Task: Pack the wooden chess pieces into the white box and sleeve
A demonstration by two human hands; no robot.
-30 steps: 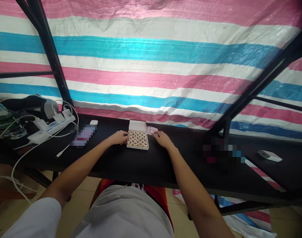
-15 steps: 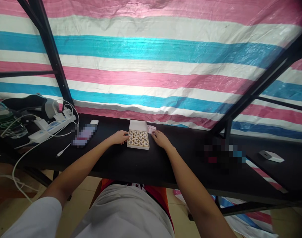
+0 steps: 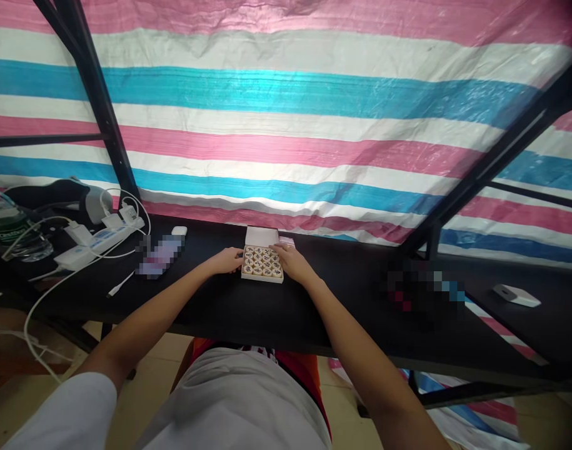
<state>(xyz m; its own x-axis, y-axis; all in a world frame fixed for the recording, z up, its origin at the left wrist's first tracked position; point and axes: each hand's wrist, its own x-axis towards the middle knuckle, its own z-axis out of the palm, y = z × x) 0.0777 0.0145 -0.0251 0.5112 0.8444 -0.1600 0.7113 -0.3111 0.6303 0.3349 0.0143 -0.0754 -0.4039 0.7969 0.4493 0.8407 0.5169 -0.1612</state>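
Observation:
A small white box (image 3: 262, 279) with its lid (image 3: 262, 236) raised at the back stands on the black desk. Rows of round Chinese chess pieces (image 3: 267, 264) with dark characters lie in it. My left hand (image 3: 227, 260) is closed at the box's left edge, fingertips against its side. At the far right corner is my right hand (image 3: 292, 261), its fingers stretched out over the rim and the rear pieces. They look apart, with no piece seen between them. A pinkish packet (image 3: 287, 241) lies behind my right hand, partly covered.
Left on the desk (image 3: 248, 312) are a blurred phone (image 3: 160, 256), a white earbud-like case (image 3: 179, 231), a power strip (image 3: 95, 242) with cables and a bottle (image 3: 16, 228). At right are a pixelated dark item (image 3: 421, 287) and a white block (image 3: 516, 295). Slanted black frame bars (image 3: 492, 165) flank the desk.
My right hand has moved left from the pinkish packet onto the far right corner of the box. The left hand and the box have stayed in place.

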